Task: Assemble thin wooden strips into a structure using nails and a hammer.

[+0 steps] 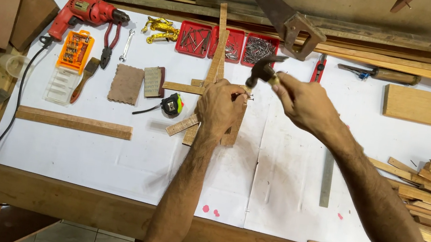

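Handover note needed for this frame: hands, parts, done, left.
Left hand: pressing on the crossed thin wooden strips at mid-bench, fingers by small nails at the joint.
Right hand: gripping a dark-headed hammer, raised just above those nails.
Supplies: three red plastic trays of nails behind the strips; yellow-and-black tape measure to the left.
Done: strips laid crossed, nails placed at the joint.
Left: nails look not fully driven; exact depth cannot be told.

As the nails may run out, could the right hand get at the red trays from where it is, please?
Probably yes: the right hand holds a hammer, yet the red trays lie open just beyond, with only thin wood strips crossing them.
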